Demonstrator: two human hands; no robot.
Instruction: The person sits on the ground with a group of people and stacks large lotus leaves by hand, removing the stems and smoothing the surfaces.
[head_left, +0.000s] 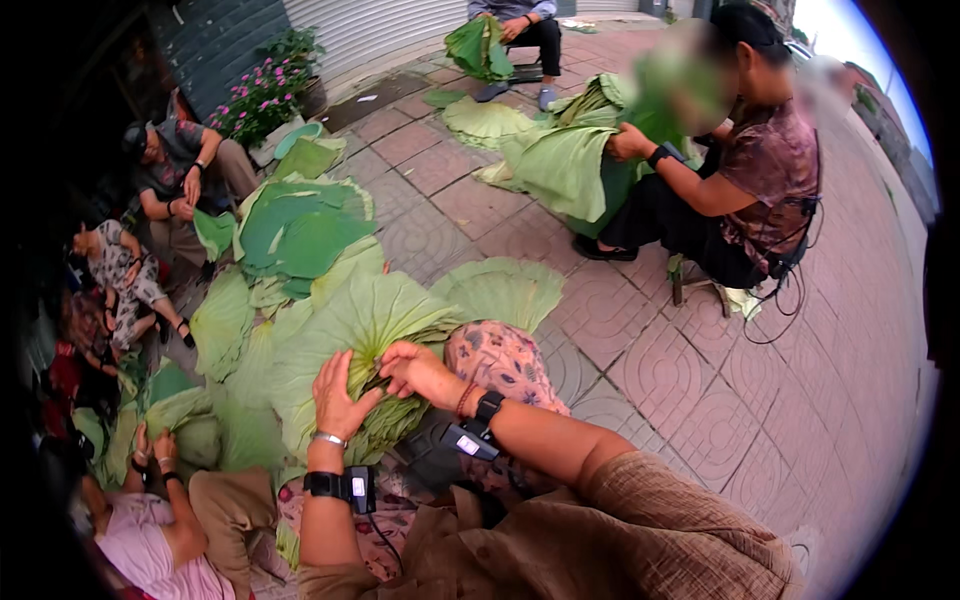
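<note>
A stack of large pale-green lotus leaves (375, 307) lies before me, across my lap. My left hand (341, 397) rests on the top leaf with its fingers nearly straight and its thumb apart. Beside it, my right hand (424, 375) bends its fingers at the middle of that leaf, where the veins meet. Whether those fingertips pinch anything is hidden. Under my hands, many folded leaf edges (394, 427) show in layers. My knee, in pink patterned cloth (499, 356), is just right of the stack.
More lotus leaves (307, 225) are heaped on the paving (465, 210) ahead. At the right, a seated person (757, 180) handles leaves; another (525, 30) sits at the back. Several people sit along the left, one close by (157, 517). Pink flowers (259, 97) stand by the wall.
</note>
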